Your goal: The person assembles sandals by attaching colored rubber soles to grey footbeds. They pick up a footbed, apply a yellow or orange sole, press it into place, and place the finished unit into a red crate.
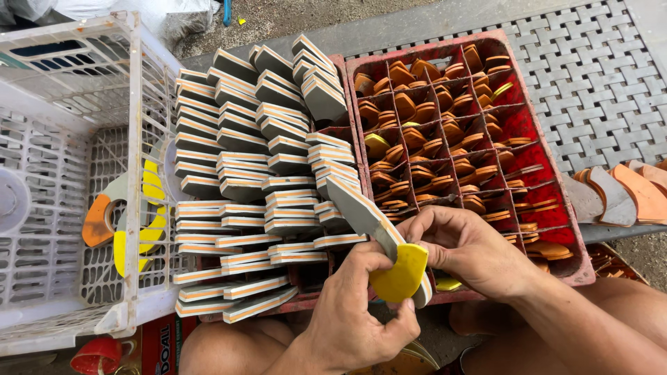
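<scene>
**Both hands on one sole**

The left hand [354, 316] pinches a yellow rounded foam heel pad [399, 273] against the heel end of a grey layered foam sandal sole [358, 207]. The right hand [469, 246] closes its fingers on the same end from three o'clock. The sole runs from the grip toward eleven o'clock, over stacked grey soles [257, 167]. At one o'clock stands a red divided crate [538, 149] of orange pads.

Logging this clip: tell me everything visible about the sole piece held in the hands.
The sole piece is a flat, foam-like slab, grey on its face with white and orange layers along the edge. It slants from upper left down to the hands. A yellow heel pad sits on its near end. The left hand and right hand both grip that end.
</scene>
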